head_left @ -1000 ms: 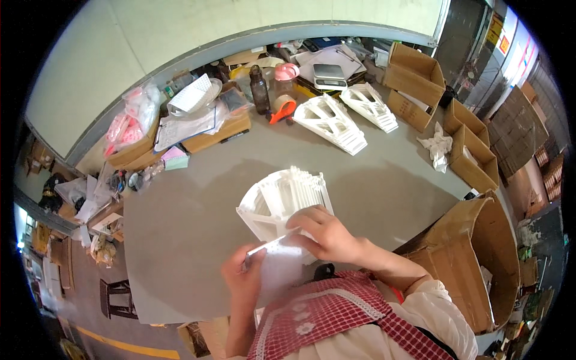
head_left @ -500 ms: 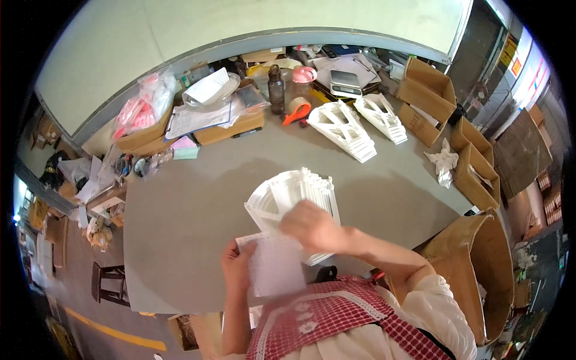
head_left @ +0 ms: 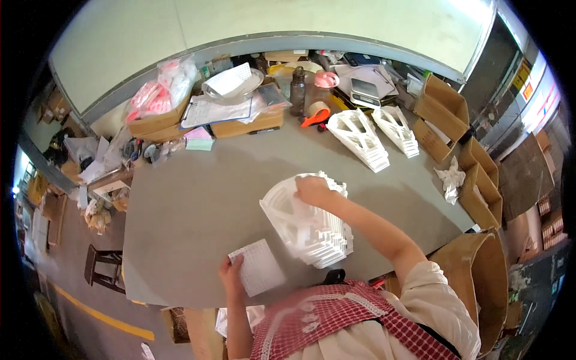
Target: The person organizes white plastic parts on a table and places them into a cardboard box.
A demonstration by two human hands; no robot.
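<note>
My left hand (head_left: pixel 231 273) is closed on the left edge of a white sheet (head_left: pixel 260 268) covered with rows of small marks, seemingly a sticker sheet. The sheet is tilted, low over the near side of the grey table. Right of it lies a stack of white fan-shaped plastic frames (head_left: pixel 327 251) with cut-out openings. My right hand (head_left: pixel 313 191) rests on the far, wide part of the top frame, fingers drawn together and pointing down. Whatever those fingertips may hold is hidden beneath the hand.
Two more frame stacks, one larger (head_left: pixel 359 139) and one smaller (head_left: pixel 396 131), lie at the back right. Orange-handled tape dispenser (head_left: pixel 316 116), dark bottle (head_left: pixel 298 91) and scale (head_left: pixel 364 91) stand behind. Cardboard boxes (head_left: pixel 441 111) line the right edge; crumpled paper (head_left: pixel 450 179) lies beside them.
My right hand has moved away from the sheet to the far part of the frame stack. My left hand still holds the sheet, now lying flatter. The whole view has shifted slightly.
</note>
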